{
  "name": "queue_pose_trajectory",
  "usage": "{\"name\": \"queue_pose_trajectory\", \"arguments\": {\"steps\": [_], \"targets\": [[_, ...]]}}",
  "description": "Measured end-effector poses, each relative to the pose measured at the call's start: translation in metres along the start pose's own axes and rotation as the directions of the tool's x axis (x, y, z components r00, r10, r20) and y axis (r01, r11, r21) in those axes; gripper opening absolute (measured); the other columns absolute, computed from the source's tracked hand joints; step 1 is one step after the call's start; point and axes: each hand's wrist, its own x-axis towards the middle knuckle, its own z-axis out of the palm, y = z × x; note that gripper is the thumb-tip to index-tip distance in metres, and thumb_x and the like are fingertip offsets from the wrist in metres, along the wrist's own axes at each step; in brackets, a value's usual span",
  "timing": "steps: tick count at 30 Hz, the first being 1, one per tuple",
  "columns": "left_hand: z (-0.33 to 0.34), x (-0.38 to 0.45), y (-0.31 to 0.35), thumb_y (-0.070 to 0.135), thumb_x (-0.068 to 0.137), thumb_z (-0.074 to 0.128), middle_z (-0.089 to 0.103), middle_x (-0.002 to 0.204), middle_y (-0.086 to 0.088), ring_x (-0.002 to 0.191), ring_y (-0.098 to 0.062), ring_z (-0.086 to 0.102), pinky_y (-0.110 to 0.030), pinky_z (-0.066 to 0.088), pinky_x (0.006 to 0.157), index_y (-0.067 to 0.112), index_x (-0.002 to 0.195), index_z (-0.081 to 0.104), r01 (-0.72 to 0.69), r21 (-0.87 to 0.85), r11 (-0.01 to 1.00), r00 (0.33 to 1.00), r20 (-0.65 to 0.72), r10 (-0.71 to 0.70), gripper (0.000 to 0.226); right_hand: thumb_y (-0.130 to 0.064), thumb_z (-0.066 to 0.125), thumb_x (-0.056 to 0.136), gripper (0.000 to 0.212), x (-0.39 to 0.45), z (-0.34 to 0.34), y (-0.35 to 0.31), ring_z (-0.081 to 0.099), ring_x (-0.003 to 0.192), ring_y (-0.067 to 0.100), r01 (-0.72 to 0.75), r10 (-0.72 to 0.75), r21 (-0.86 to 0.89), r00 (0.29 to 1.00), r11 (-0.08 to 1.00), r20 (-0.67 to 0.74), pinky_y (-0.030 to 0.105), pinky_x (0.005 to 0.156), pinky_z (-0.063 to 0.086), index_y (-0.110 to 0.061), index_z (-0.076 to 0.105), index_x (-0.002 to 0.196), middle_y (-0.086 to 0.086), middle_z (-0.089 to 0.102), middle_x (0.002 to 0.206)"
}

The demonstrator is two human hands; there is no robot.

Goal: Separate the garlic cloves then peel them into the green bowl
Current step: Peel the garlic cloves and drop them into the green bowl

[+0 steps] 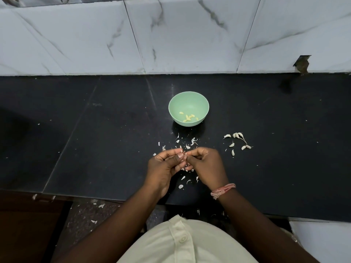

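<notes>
A green bowl [188, 99] stands on the black counter with several peeled yellow cloves [188, 117] at its bottom. Several unpeeled white cloves [238, 140] lie loose to the right of the bowl. My left hand [164, 166] and my right hand [206, 164] meet just in front of the bowl, above the counter. Fingertips of both hands pinch one small garlic clove [183, 154], which is mostly hidden between them. White skin scraps [188, 144] lie scattered around and under my hands.
The black counter [95, 139] runs to a marble-tiled wall [171, 38] at the back. Its front edge is just below my wrists. More skin scraps [101, 205] lie on the floor at the lower left. A pink thread band [222, 190] circles my right wrist.
</notes>
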Motion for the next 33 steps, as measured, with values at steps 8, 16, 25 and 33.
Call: {"name": "queue_pose_trajectory", "arguments": {"steps": [8, 16, 25, 33], "targets": [[0.009, -0.002, -0.001, -0.010, 0.090, 0.064, 0.075, 0.102, -0.022, 0.085, -0.024, 0.073, -0.027, 0.061, 0.078, -0.005, 0.111, 0.068, -0.034, 0.056, 0.998, 0.995, -0.093, 0.039, 0.022, -0.005, 0.070, 0.089, 0.011, 0.000, 0.009, 0.013, 0.073, 0.069, 0.016, 0.181, -0.206, -0.299, 0.977, 0.937, -0.057, 0.039, 0.067, 0.062, -0.013, 0.076, 0.086, -0.002, 0.073, 0.080], [0.009, -0.001, -0.003, -0.015, 0.090, 0.060, 0.075, 0.104, -0.020, 0.090, -0.024, 0.073, -0.029, 0.060, 0.085, 0.000, 0.118, 0.066, -0.066, 0.079, 0.995, 0.996, -0.050, 0.070, 0.032, -0.002, 0.055, 0.095, 0.019, 0.000, 0.009, 0.005, 0.067, 0.054, 0.013, 0.082, -0.104, -0.294, 0.993, 0.952, -0.059, 0.025, 0.052, 0.053, -0.010, 0.069, 0.085, 0.002, 0.069, 0.072], [0.001, 0.001, 0.003, -0.015, 0.086, 0.063, 0.075, 0.109, -0.019, 0.096, -0.022, 0.073, -0.030, 0.061, 0.087, 0.004, 0.125, 0.063, -0.072, -0.066, 0.995, 0.997, 0.034, 0.074, 0.043, -0.053, 0.048, 0.094, 0.052, 0.001, -0.002, 0.009, 0.066, 0.054, 0.026, 0.091, -0.163, -0.351, 0.970, 0.932, -0.182, 0.047, 0.056, 0.055, -0.008, 0.064, 0.072, 0.007, 0.066, 0.061], [-0.001, 0.002, 0.000, -0.013, 0.092, 0.057, 0.075, 0.103, -0.014, 0.094, -0.020, 0.073, -0.026, 0.060, 0.080, 0.005, 0.129, 0.060, -0.107, -0.041, 0.993, 0.991, 0.078, 0.110, 0.042, -0.004, 0.070, 0.090, 0.020, -0.001, 0.003, 0.010, 0.071, 0.079, 0.001, 0.162, -0.209, -0.262, 0.964, 0.951, -0.165, 0.036, 0.080, 0.061, -0.023, 0.075, 0.092, -0.012, 0.076, 0.087]]}}
